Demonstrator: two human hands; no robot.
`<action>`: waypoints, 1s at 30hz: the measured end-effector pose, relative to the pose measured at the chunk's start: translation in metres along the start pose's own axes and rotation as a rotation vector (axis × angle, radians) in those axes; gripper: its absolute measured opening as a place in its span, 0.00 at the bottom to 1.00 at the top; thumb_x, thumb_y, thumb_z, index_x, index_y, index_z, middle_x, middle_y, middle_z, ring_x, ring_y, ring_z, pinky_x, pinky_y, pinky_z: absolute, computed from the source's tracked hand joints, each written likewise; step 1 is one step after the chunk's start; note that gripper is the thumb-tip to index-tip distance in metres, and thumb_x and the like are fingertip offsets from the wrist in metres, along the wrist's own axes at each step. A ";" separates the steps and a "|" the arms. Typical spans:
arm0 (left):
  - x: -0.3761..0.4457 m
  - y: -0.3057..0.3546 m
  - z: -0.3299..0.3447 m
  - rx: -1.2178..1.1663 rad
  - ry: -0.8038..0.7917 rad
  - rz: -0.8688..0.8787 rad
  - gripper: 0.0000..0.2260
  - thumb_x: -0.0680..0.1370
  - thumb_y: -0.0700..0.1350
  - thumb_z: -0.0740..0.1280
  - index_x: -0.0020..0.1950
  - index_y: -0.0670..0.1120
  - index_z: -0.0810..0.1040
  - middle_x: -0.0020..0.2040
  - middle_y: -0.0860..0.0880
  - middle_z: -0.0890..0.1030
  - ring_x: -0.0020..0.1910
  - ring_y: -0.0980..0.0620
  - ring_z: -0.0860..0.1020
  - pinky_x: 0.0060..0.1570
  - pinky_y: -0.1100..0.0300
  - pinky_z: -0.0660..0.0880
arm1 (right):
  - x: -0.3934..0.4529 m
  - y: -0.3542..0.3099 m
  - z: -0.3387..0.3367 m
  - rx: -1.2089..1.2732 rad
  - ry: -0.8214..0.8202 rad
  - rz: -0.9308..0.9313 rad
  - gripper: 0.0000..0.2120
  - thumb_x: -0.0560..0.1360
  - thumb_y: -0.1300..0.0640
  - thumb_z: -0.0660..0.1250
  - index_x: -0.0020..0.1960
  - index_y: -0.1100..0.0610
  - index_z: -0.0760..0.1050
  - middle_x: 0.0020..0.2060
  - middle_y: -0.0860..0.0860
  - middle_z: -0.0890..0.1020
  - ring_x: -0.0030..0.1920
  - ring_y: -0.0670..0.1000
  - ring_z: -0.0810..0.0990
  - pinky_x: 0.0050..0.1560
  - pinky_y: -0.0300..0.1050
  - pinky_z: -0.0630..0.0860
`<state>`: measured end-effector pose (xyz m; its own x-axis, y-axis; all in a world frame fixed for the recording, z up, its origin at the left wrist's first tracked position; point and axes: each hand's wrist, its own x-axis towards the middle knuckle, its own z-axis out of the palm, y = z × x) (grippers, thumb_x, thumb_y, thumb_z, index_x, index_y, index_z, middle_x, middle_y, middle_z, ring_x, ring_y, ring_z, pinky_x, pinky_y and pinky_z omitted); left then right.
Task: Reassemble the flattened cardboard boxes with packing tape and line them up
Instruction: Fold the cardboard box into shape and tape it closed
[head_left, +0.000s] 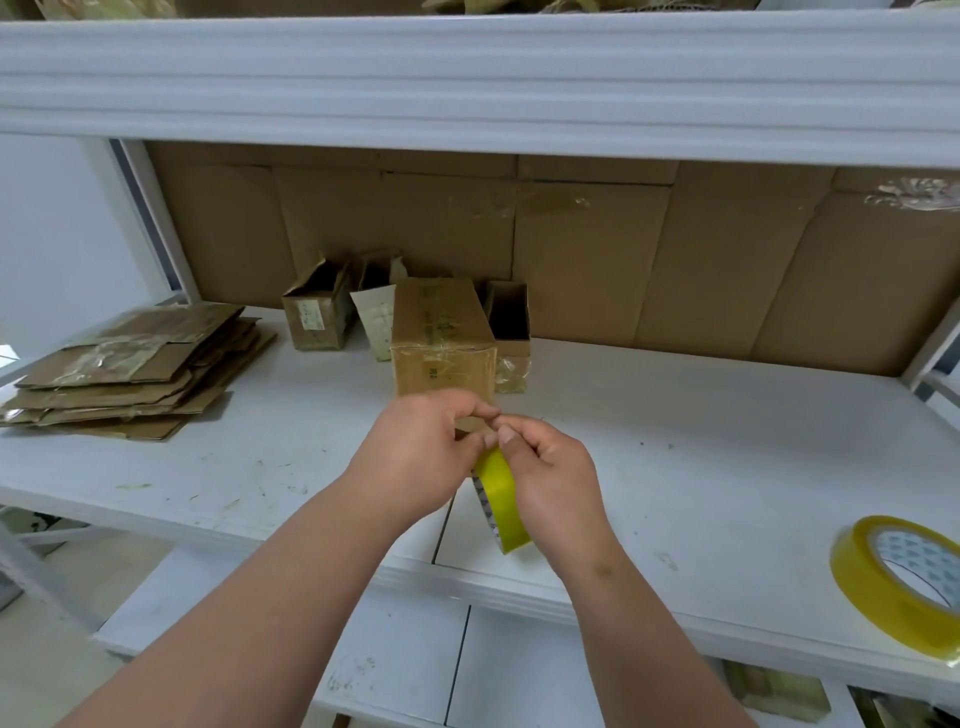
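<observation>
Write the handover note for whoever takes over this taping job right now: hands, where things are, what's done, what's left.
Right hand grips the yellow tape roll; left hand pinches at the tape end above it, just in front of the closed box.
Done: three open-topped boxes stand at the back of the shelf, beside and behind the closed one.
Left: the stack of flattened boxes at far left needs assembling and lining up.
A spare tape roll lies at the shelf's right edge.

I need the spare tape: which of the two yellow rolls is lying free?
The tape roll at the shelf's right edge lies untouched; the other roll is held in the right hand.
</observation>
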<state>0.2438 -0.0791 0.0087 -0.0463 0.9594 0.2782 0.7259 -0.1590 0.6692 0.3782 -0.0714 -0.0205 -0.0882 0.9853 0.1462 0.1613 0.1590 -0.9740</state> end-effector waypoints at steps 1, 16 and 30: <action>0.001 0.001 0.001 0.041 0.016 0.016 0.04 0.77 0.45 0.72 0.49 0.53 0.84 0.44 0.53 0.84 0.42 0.54 0.82 0.45 0.53 0.80 | 0.001 0.000 0.000 -0.026 0.008 -0.004 0.12 0.82 0.57 0.59 0.56 0.46 0.80 0.47 0.37 0.81 0.48 0.37 0.77 0.45 0.25 0.69; 0.051 -0.027 -0.036 -0.492 0.230 -0.237 0.10 0.78 0.41 0.71 0.36 0.43 0.78 0.37 0.44 0.83 0.36 0.49 0.80 0.30 0.63 0.75 | 0.042 -0.001 -0.024 0.174 -0.345 -0.139 0.12 0.66 0.45 0.70 0.40 0.54 0.79 0.36 0.52 0.78 0.40 0.49 0.75 0.44 0.44 0.70; 0.076 -0.035 -0.059 -0.910 0.608 -0.440 0.07 0.76 0.37 0.71 0.41 0.46 0.79 0.40 0.49 0.84 0.39 0.56 0.83 0.38 0.60 0.73 | 0.112 -0.036 -0.073 -0.001 -0.188 -0.286 0.05 0.65 0.44 0.72 0.38 0.44 0.82 0.33 0.44 0.81 0.37 0.43 0.78 0.41 0.40 0.73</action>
<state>0.1742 -0.0140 0.0476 -0.6682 0.7437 0.0189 -0.1794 -0.1858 0.9661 0.4342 0.0377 0.0436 -0.3096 0.8721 0.3790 0.1052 0.4276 -0.8978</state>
